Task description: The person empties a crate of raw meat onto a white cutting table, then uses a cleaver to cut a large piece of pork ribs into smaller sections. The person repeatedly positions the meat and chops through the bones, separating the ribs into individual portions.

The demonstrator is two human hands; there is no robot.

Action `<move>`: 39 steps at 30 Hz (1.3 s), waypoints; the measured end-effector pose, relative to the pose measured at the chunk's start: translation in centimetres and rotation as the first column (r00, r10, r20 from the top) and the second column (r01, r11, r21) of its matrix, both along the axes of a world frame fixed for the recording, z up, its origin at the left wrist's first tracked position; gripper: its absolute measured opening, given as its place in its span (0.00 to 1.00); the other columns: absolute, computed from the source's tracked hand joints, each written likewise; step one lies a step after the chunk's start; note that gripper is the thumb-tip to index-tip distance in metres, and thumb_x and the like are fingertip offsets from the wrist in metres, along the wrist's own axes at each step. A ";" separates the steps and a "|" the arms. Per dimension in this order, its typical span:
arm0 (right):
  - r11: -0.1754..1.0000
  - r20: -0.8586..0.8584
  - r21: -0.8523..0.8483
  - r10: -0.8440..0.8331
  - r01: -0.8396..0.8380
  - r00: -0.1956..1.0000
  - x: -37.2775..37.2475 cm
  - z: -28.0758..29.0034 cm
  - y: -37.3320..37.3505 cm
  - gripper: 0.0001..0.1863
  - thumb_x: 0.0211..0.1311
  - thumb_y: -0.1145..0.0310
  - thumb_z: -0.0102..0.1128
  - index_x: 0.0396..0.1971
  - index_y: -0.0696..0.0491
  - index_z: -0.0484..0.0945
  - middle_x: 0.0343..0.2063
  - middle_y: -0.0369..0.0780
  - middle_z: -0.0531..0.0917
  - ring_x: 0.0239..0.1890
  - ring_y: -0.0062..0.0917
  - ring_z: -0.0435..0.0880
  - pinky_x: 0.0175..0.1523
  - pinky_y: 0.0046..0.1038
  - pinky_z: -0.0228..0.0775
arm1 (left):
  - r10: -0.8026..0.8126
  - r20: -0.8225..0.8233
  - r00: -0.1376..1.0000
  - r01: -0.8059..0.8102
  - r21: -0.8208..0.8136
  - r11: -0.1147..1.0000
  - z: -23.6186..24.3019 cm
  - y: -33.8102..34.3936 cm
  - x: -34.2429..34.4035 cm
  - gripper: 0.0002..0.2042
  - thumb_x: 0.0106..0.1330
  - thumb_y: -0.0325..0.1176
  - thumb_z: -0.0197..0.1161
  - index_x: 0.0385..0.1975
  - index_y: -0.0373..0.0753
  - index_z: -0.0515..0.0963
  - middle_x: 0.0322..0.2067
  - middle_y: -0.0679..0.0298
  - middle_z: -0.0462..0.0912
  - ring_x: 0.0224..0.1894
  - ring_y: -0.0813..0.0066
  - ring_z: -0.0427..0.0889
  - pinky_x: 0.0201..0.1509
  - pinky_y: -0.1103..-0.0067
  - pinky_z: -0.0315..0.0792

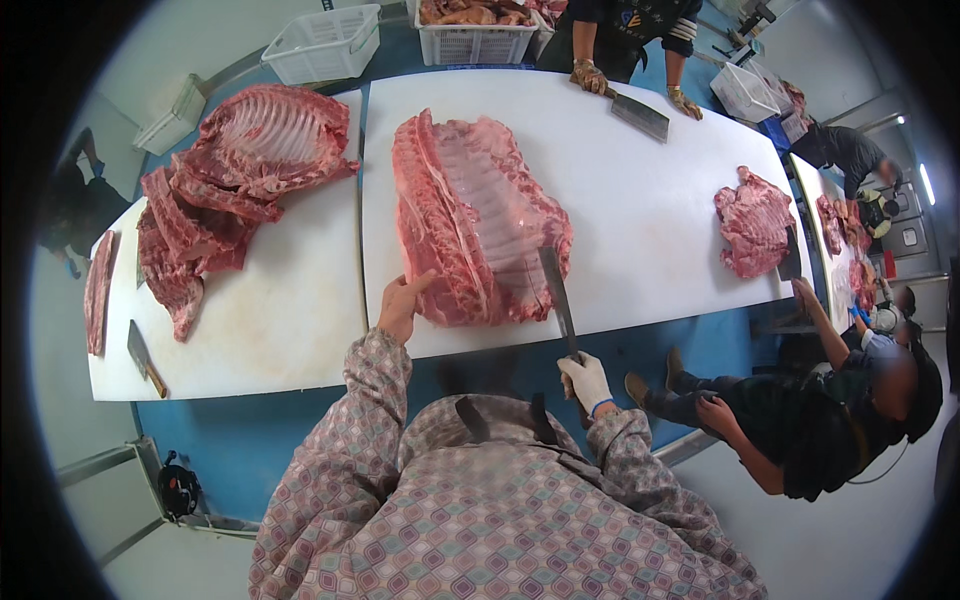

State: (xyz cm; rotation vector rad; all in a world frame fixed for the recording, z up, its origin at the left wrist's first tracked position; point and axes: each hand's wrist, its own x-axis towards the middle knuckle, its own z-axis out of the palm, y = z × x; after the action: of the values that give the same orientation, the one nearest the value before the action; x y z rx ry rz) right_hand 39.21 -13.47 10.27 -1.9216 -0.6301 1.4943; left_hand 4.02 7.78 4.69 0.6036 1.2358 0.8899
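A large slab of raw ribs (pixel 490 215) lies bone side up on the white cutting table (pixel 630 240) before me. My left hand (pixel 403 305) is bare and grips the slab's near left corner, its fingers partly hidden against the meat. In a white glove, my right hand (pixel 586 382) is closed round the handle of a long-bladed cleaver (pixel 558 295). The blade points away from me, its far end over the slab's near right part. A dark cut line shows in the meat beside the blade.
At left lie more rib pieces (pixel 265 140), a long meat strip (pixel 100 290) and a cleaver (pixel 145 355). Across the table a co-worker's gloved hand (pixel 590 77) holds a cleaver (pixel 640 117). Another person (pixel 830 420) at right holds a blade beside a meat piece (pixel 752 222). White crates (pixel 322 45) stand behind.
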 end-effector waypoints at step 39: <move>0.125 0.068 0.985 0.335 -0.116 0.940 0.5 36.9 18.9 0.16 0.80 0.67 0.41 0.25 0.49 0.67 0.23 0.37 0.68 0.26 0.26 0.64 0.40 0.35 0.67 | 0.103 -0.384 0.918 -0.004 0.249 0.968 6.2 -1.8 4.5 0.22 0.65 0.30 0.79 0.56 0.28 0.82 0.45 0.55 0.92 0.42 0.71 0.91 0.47 0.73 0.85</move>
State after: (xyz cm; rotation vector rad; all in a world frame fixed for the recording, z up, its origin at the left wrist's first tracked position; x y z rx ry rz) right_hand 39.70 5.38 47.13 -0.5925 -1.4306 0.8612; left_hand 8.54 6.03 10.88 0.9876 1.5214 1.0064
